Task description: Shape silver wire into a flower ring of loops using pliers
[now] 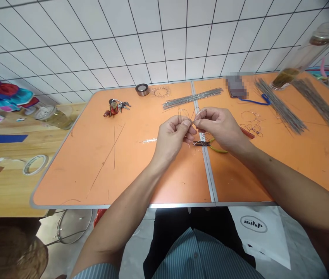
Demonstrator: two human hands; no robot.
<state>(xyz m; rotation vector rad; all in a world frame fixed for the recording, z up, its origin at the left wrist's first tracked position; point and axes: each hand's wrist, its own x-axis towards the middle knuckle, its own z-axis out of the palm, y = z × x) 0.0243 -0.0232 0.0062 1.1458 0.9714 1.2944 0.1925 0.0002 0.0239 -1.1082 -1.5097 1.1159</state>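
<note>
Above the orange table (158, 182), near its middle seam, my left hand (174, 135) pinches a thin bent wire (184, 112) that loops up over the fingers. My right hand (219, 126) is beside it, thumb and fingertips closed on the same wire, the fingertips almost touching those of my left hand. Below the hands lie pliers (202, 143) with dark jaws and yellow-green handles, partly hidden by my right hand. A red-handled tool (247, 132) shows just right of my right hand, next to coiled wire loops (254, 128).
At the back are a tape roll (142, 90), keys (117, 106), a wire bundle (193, 98) and a blurred dark object (236, 87). Thicker wire bundles (282, 106) and a tall glass jar (300, 58) stand at right. Loose wires (103, 164) lie at left, a side table (10, 193) beyond.
</note>
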